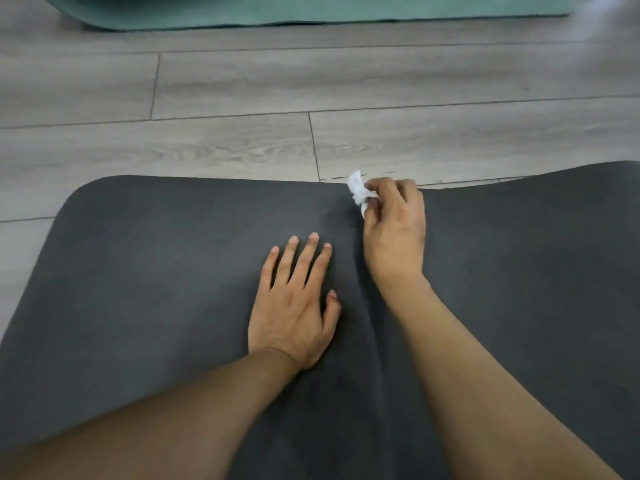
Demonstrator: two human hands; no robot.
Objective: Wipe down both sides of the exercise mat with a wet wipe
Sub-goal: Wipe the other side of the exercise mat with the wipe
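Right hand pinches the balled wet wipe at the far edge of the dark exercise mat, flat on the floor; left hand presses down, fingers straight. Top side probably mid-wipe, underside seemingly untouched

Soft, even light fills the view, brightest at the upper right, where a pale glare washes over the grey plank floor. The left forearm at the bottom is dim and shaded. The wet wipe looks slightly smeared, perhaps by motion. Plank seams and the exercise mat edge bow from wide-angle distortion.
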